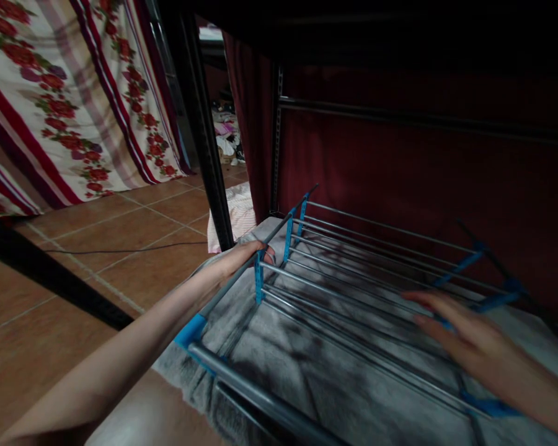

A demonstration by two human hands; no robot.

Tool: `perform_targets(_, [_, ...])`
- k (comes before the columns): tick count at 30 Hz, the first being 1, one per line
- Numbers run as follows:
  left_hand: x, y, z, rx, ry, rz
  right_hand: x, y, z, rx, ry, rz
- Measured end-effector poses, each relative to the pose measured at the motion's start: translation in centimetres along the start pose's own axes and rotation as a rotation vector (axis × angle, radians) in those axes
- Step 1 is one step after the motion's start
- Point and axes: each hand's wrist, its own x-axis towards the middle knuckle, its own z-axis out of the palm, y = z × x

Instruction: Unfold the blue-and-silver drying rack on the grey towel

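Note:
A rack of thin grey metal tubes with blue plastic brackets [288, 238] lies across a grey fuzzy blanket [279, 353]. My left hand [258, 249] reaches in from the lower left, its fingers wrapped around the rack's left side pole beside a blue bracket. Over the right part of the rack is my right hand [465, 334], slightly blurred. Its thumb and fingers are stretched out and apart, near the right-hand blue brackets, and nothing shows in them. Whether it touches a tube I cannot tell.
A black metal frame post [204, 130] rises left of the rack, with a dark red curtain [400, 173] behind. Floral cloth [74, 99] hangs at the left over brown floor tiles [97, 248]. A dark cable [121, 251] crosses the floor towards a striped cloth [239, 210].

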Motion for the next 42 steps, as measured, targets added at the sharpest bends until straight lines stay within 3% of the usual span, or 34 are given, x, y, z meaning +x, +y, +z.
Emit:
perform_targets(2, [0.2,0.3,0.2,0.09,0.02,0.014,3.8,-2.9,3.1,-0.003,-0.136,-0.153])
perform_targets(4, [0.2,0.6,0.2,0.162,-0.009,0.031,6.8,-5.6,6.1,-0.068,-0.182,-0.249])
perform_targets(8, [0.1,0.4,0.2,0.132,-0.05,0.018,9.3,-8.1,9.2,-0.268,-0.2,-0.323])
perform_targets(14, [-0.2,0.3,0.4,0.031,-0.062,-0.003,9.0,-8.1,8.8,-0.308,-0.151,-0.336])
perform_targets(22, [-0.4,0.6,0.1,0.113,-0.09,0.025,9.7,-8.4,8.2,-0.293,-0.194,-0.28])
perform_targets(31, [0.0,0.3,0.1,0.123,-0.103,0.013,10.0,-8.6,7.8,-0.234,-0.287,-0.248])
perform_targets(42, [-0.2,0.6,0.8,0.125,-0.084,0.042,11.3,-8.2,7.6,0.031,-0.439,-0.162])
